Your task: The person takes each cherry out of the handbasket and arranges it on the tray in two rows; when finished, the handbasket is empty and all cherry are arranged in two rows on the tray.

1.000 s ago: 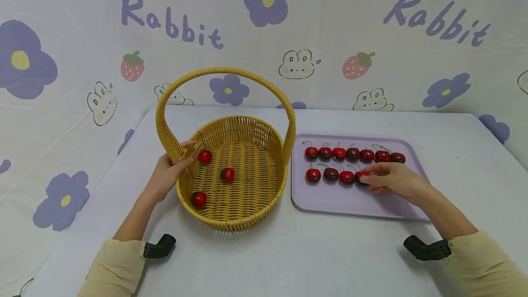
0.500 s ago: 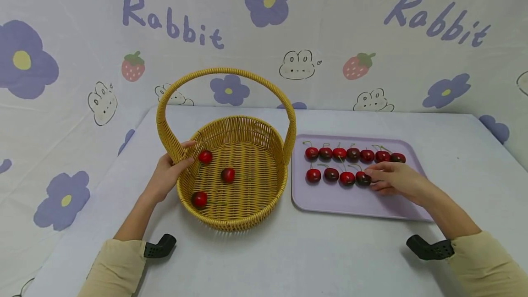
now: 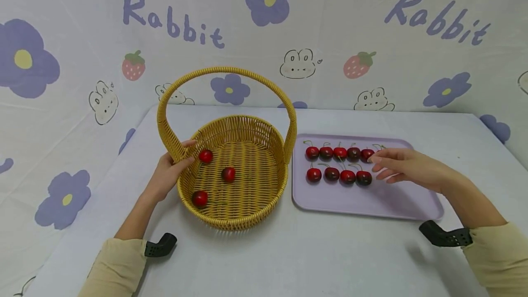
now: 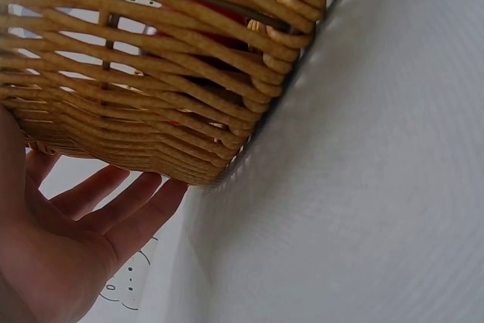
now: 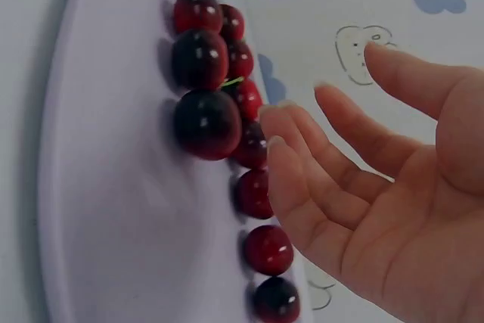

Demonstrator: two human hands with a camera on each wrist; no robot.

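My left hand (image 3: 167,175) holds the left side of a yellow wicker basket (image 3: 231,223) where the handle meets the rim; in the left wrist view its fingers (image 4: 140,213) lie against the outer weave. Three red cherries lie inside, one (image 3: 228,174) near the middle. My right hand (image 3: 412,168), fingers loosely bent and holding nothing, hovers over the right part of a lilac tray (image 3: 338,200). Two rows of cherries sit there. The near row ends with a dark cherry (image 3: 364,178) just left of my fingertips; the hand hides the far row's right end.
Both stand on a white-covered table (image 3: 264,260), basket left, tray right, with a narrow gap between. The tall basket handle (image 3: 227,69) arches above the basket. A printed cloth (image 3: 321,22) hangs behind.
My right hand first had its fingers on the near row's rightmost cherry, then let go and drew up and to the right. That cherry stays in the row. My left hand keeps its place.
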